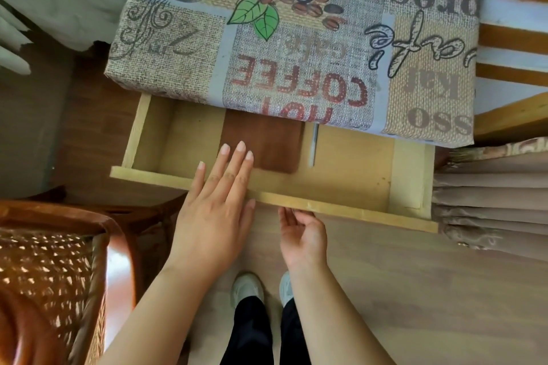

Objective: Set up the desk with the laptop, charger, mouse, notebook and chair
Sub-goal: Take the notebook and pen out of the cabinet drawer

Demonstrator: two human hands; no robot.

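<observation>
Standing on a pale wood floor, light shoes at the near edge. Wicker chair near left. Left hand flat, fingers straight and together, reaching over the front board of the open drawer, fingertips above the brown notebook. Right hand below that front board, fingers loosely curled up toward its underside, holding nothing visible; contact hard to tell. Notebook lying flat inside the drawer, left of centre, far end hidden under the bench. Slim pen just right of it. Coffee-print cloth covering the bench. Pleated curtain on the right.
</observation>
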